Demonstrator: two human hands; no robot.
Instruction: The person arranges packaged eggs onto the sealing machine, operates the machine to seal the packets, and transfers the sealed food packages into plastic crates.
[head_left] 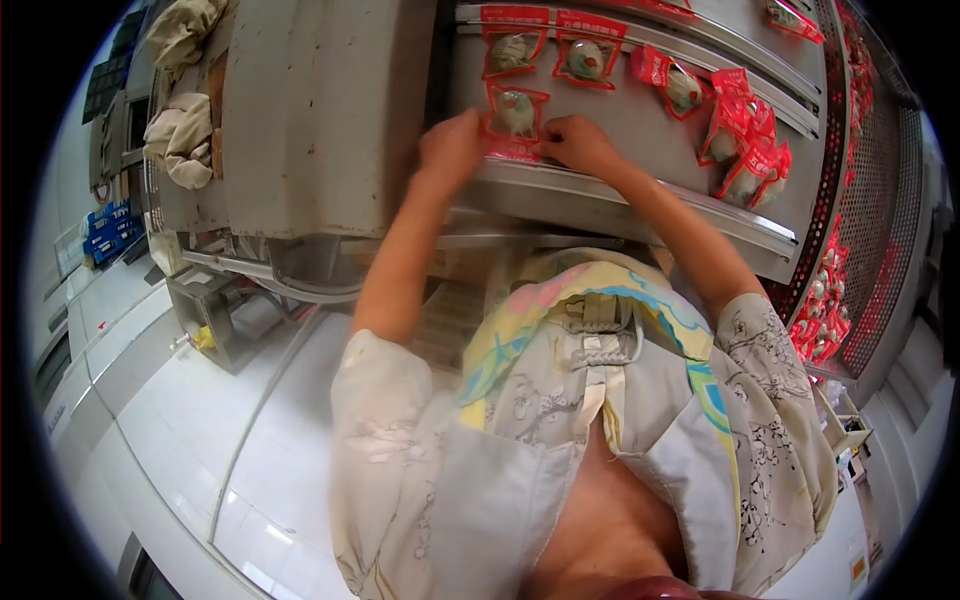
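A red-and-clear plastic packet point(516, 113) with a pale round item inside lies at the near edge of the metal conveyor bed, between my two hands. My left hand point(452, 148), slightly blurred, has its fingers curled at the packet's left side. On the other side, my right hand point(582, 146) pinches near its lower right corner. A red printed strip point(512, 149) shows between the hands. Just beyond lie two similar packets, one on the left point(511, 50) and one on the right point(586, 60). My fingertips are partly hidden against the wrapping.
A metal machine housing point(310, 120) stands left, with bunched cloths point(182, 140) beside it. Several red packets point(745, 150) are heaped at the bed's right, by a metal guide rail point(640, 205). A perforated red-edged tray point(885, 240) with more packets stands further right.
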